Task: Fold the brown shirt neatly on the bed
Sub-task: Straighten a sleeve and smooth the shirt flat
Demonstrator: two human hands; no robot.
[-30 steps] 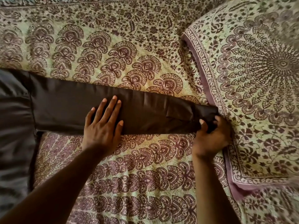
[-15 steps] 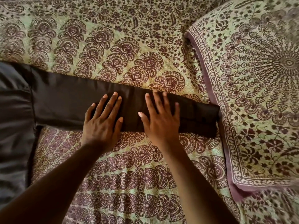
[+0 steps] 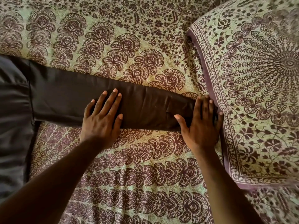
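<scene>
The brown shirt (image 3: 64, 97) lies on the bed; its body fills the left edge and one long sleeve stretches flat to the right across the patterned bedspread (image 3: 129, 167). My left hand (image 3: 102, 118) presses flat on the middle of the sleeve, fingers straight. My right hand (image 3: 200, 125) lies flat over the cuff end of the sleeve, fingers spread, right beside the pillow. The cuff itself is mostly hidden under that hand.
A large pillow (image 3: 258, 94) in the same green and maroon print fills the right side, its edge touching the sleeve's end. The bedspread extends beyond the sleeve at the top and toward me at the bottom.
My right hand first let go of the cuff and pressed the sleeve near my left hand, then slid right along the sleeve to its cuff end. My left hand stayed put.
</scene>
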